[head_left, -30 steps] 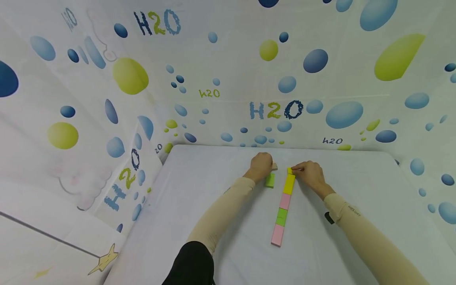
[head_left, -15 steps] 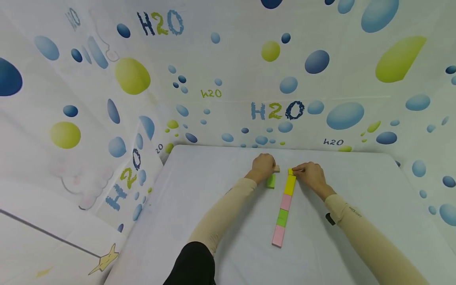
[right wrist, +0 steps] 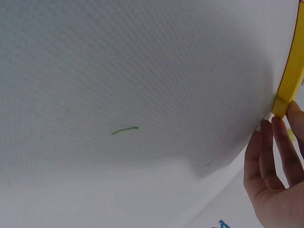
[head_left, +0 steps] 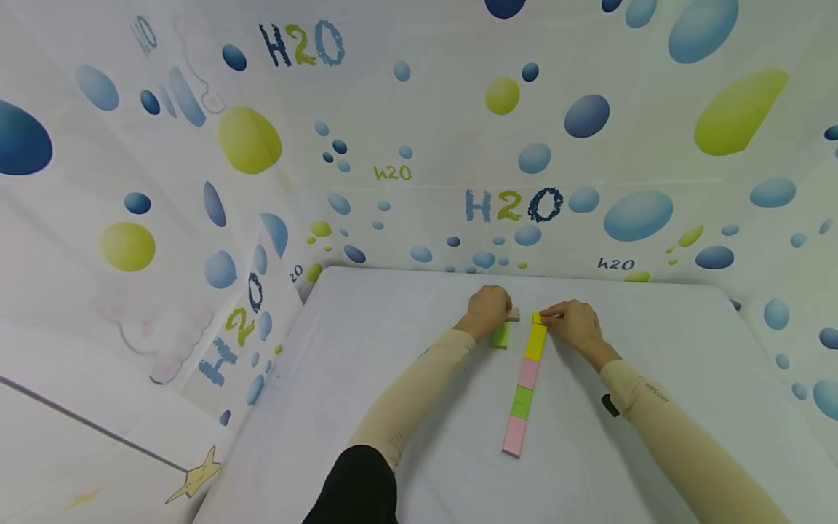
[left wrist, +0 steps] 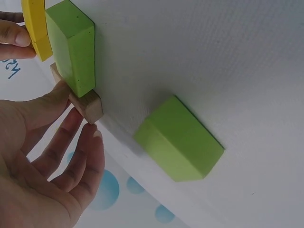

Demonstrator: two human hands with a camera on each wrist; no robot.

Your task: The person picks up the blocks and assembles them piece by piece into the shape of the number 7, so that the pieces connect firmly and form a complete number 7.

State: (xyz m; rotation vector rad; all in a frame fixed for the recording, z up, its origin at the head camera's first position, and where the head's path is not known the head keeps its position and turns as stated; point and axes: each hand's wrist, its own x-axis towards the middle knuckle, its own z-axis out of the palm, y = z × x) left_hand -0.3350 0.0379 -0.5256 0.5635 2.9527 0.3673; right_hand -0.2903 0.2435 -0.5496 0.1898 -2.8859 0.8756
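My left hand [head_left: 487,309] pinches a small plain wooden block [left wrist: 88,105] between thumb and fingertips, near the far edge of the table. A green block [left wrist: 71,50] lies right against the wooden one in the left wrist view. Another green block [left wrist: 180,137] rests apart from them there; in the head view the left hand seems to hide it. On the other side, my right hand [head_left: 576,324] pinches the small yellow block [head_left: 537,319] at the far end of a straight row. Toward me the row continues with a longer yellow block [head_left: 535,342], a pink, a green [head_left: 521,402] and another pink block [head_left: 514,437].
The blocks lie on a white-covered table [head_left: 393,378]. Behind and to the left stands a white curtain [head_left: 425,109] printed with blue and green drops. Both forearms reach in from the near side, the left sleeve [head_left: 419,393] left of the row.
The left hand has edged slightly right with the wooden block, toward the row. The right hand stays at the row's far yellow block. The head view has shifted a little.
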